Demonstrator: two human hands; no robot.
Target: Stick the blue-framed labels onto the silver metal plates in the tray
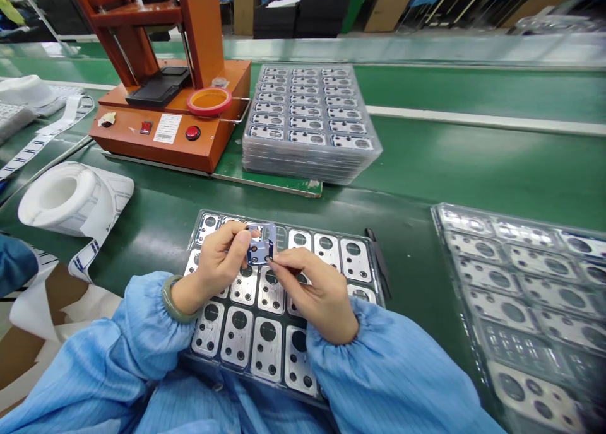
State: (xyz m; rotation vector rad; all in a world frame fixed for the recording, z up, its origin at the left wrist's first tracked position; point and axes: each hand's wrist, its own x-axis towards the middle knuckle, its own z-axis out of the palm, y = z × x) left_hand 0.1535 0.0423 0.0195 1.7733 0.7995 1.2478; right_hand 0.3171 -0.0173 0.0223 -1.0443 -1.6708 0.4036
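Between my two hands a small rectangular plate (pixel 260 245) with a large opening and small round holes is held up, its face bluish. My left hand (pixel 221 257) pinches its left edge between thumb and fingers. At the plate's lower right corner, the thumb and forefinger of my right hand (pixel 315 286) are pressed together; whether a bit of film is between them is too small to make out. Below both hands lies a clear plastic tray (pixel 296 383) with rows of silvery plates, each with one large hole and smaller ones. My forearms hide part of it.
An orange press machine (pixel 156 131) stands at the back left, a tape roll (pixel 209 101) on its base. Beside it is a stack of filled trays (pixel 310 118). A label roll (pixel 61 197) lies left; another tray (pixel 521 282) sits right. A dark tool (pixel 379 263) touches the near tray's edge.
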